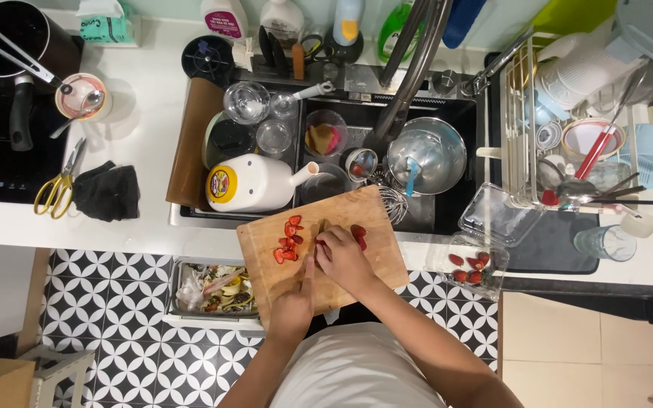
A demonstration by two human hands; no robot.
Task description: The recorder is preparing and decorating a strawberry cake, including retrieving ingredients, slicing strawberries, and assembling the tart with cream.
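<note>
A wooden cutting board (372, 211) lies across the front edge of the sink. Cut red strawberry pieces (289, 242) are gathered on its left part, and a darker strawberry (359, 236) lies on its right part. My right hand (341, 258) is closed over the middle of the board, with what looks like a thin knife tip (321, 225) sticking out beyond the fingers. My left hand (294, 302) rests on the near edge of the board, one finger stretched toward the right hand. Whatever is under its fingers is hidden.
A clear plastic box with strawberries (471, 268) stands right of the board, its lid (500, 215) beside it. The sink (462, 219) holds a white jug (255, 183), glasses and a steel bowl (426, 155). A tray of scraps (213, 291) juts out below the counter. Scissors (58, 185) and a dark cloth (107, 191) lie at left.
</note>
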